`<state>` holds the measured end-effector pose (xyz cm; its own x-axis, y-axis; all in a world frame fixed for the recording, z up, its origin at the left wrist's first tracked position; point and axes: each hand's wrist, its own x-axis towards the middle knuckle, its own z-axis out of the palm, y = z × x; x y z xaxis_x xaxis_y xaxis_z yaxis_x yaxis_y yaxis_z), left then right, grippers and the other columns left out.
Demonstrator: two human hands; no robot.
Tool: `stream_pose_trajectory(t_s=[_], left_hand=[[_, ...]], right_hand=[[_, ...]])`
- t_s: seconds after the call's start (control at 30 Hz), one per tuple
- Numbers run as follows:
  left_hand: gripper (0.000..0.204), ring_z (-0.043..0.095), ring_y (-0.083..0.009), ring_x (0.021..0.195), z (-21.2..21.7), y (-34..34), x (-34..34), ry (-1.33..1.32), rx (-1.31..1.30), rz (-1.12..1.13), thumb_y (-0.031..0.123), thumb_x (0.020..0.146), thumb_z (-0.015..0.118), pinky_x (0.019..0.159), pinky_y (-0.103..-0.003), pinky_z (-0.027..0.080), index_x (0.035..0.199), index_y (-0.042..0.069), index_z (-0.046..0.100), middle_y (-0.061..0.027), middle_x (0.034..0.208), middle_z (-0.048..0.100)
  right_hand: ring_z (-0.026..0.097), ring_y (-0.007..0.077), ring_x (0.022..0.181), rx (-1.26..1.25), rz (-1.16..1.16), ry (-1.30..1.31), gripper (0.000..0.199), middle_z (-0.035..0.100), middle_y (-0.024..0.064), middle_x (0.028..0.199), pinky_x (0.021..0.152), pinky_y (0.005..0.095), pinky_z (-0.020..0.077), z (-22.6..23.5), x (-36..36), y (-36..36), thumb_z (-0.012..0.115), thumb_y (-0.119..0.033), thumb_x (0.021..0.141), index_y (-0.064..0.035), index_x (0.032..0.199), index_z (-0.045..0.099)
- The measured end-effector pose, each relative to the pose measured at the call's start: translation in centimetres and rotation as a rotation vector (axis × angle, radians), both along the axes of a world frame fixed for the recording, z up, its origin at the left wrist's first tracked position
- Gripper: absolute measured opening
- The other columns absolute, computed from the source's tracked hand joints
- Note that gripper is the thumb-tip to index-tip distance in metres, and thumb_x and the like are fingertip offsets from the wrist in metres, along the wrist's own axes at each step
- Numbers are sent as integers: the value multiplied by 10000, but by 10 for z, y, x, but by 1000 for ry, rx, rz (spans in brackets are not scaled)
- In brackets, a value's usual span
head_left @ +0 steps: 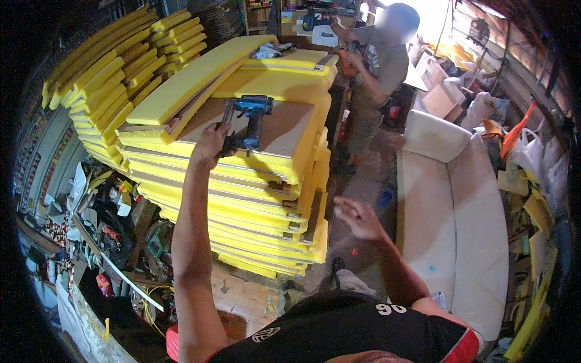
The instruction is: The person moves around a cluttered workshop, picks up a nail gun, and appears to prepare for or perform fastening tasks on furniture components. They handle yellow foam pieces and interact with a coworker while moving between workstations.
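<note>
My left hand (213,144) is closed on a blue and black staple gun (253,115), gripping it at its left side. The tool is over the top of a tall stack of foam-covered boards (242,199), yellow at the edges, with a bare brown panel (290,130) uppermost beneath it. Whether the tool rests on that panel or hangs just above it, I cannot tell. To the right of the stack, my right hand (358,218) is held in the air with its fingers stretched out and nothing in them. A long yellow foam-padded piece (181,85) lies across the stack's left side.
More yellow foam pieces (97,91) are piled at the back left. A person (381,66) stands beyond the stack, holding an orange tool. A cream sofa (451,218) stands on the right. Clutter and scraps (121,224) fill the left side. A grey cloth (271,49) lies atop the stack.
</note>
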<state>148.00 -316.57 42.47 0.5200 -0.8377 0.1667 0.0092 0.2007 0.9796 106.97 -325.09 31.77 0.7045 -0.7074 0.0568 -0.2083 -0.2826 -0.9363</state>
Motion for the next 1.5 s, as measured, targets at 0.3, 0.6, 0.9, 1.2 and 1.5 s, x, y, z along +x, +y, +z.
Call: stream_pose_trajectory(t_s=[0.3,0.6,0.9,1.2,1.5], left_hand=[[358,641,-375,849,5,-33,31,-1052,572,504,350,813,601,771,-450,493,981,44,681,-217,909,661],[204,590,-357,966,2,4,-26,-1030,107,951,155,883,595,857,-411,458,1024,18,648,-189,1030,633],[182,537,-385,889,-236,179,-217,-692,1035,1057,147,900,536,792,-433,427,923,-33,550,-233,947,547],[252,586,-373,882,-448,225,-408,26,1452,463,239,893,536,780,-426,460,952,2,596,-216,941,602],[328,634,-361,874,-469,249,-411,-44,1425,463,331,886,537,768,-418,494,982,37,643,-199,936,657]], right_hand=[[623,246,957,-553,-273,-31,373,632,157,1066,820,351,490,112,84,-186,645,-279,865,-19,1130,609],[493,306,1125,-1379,-449,-109,458,518,130,1231,953,406,411,132,188,-404,642,-170,792,-52,1221,532],[391,350,1218,-1576,-418,-47,508,432,155,1306,1020,450,340,144,254,-471,649,-176,764,-105,1252,525],[418,340,1187,-1518,-390,-455,561,471,131,1256,1007,480,315,132,277,-473,675,-174,717,-84,1242,499],[535,323,1045,-1285,-299,-716,367,569,128,1062,936,454,377,158,240,-394,673,-246,794,-62,1081,538]])
